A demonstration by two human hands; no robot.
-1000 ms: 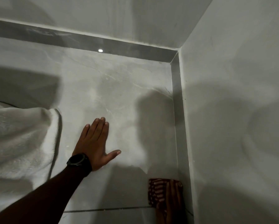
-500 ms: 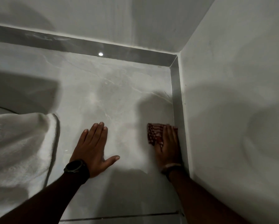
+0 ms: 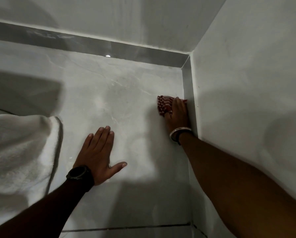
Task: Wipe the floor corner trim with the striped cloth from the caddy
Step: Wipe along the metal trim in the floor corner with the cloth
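A red and white striped cloth [image 3: 164, 105] lies on the grey floor against the glossy grey trim [image 3: 188, 83] that runs along the right wall toward the corner. My right hand [image 3: 178, 114] presses flat on the cloth, its edge touching the trim; most of the cloth is hidden under the palm. My left hand [image 3: 99, 155] rests flat on the floor tile to the left, fingers spread, holding nothing, with a black watch on the wrist. A second strip of trim [image 3: 92, 44] runs along the back wall and meets the first at the corner.
A white towel [image 3: 18, 145] hangs or lies bunched at the left edge, over the floor. White walls close off the back and the right side. A dark grout line [image 3: 126, 228] crosses the floor near the bottom.
My right hand has slid the striped cloth forward along the right trim, from the bottom of the view toward the corner. My left hand has stayed planted on the floor.
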